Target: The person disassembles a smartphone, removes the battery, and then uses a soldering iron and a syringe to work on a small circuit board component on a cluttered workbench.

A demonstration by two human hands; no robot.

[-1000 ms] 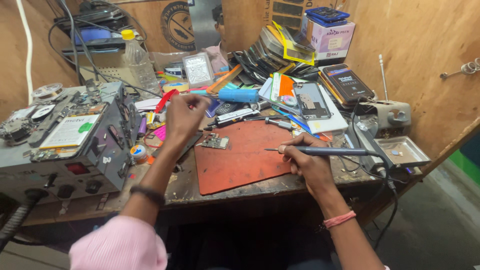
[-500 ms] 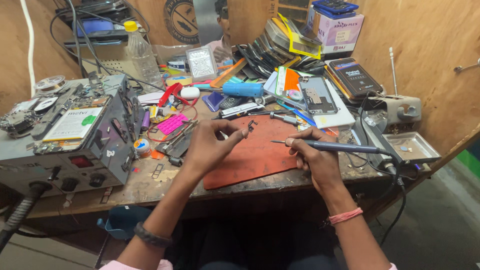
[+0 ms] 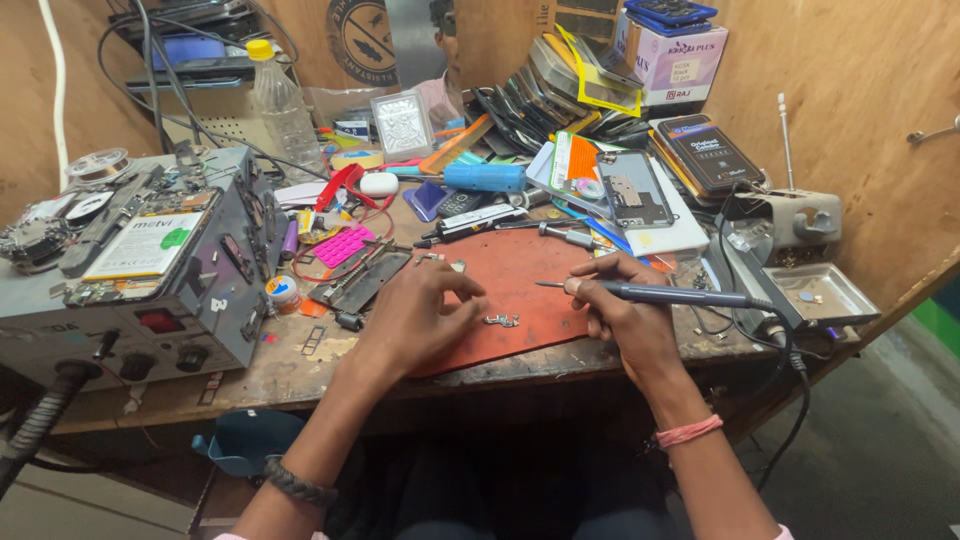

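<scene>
One cluttered wooden table [image 3: 300, 365] is filling the corner between plywood walls, and its front edge is running just in front of the person's two forearms. One grey power supply box [image 3: 150, 290] is taking up the left end, its front face hanging close to that edge. One red-brown work mat [image 3: 520, 275] is lying in the middle, its near corner reaching the table's front edge; this mat is the only bare stretch, with heaps of tools and phone parts crowding it at the back and on both sides. One clear plastic bottle [image 3: 283, 105] with a yellow cap is standing at the back left. One small metal tray [image 3: 815, 292] is sitting at the right end.

The right hand [image 3: 625, 310] is gripping one soldering iron [image 3: 660, 294] like a pen, fingers closed around the handle, tip pointing left over the mat. The left hand [image 3: 420, 315] is resting on the mat's left edge, fingers loosely curled and pinching nothing. One tiny metal part [image 3: 502, 321] is lying on the mat between the two hands, just beside the left fingertips.
</scene>
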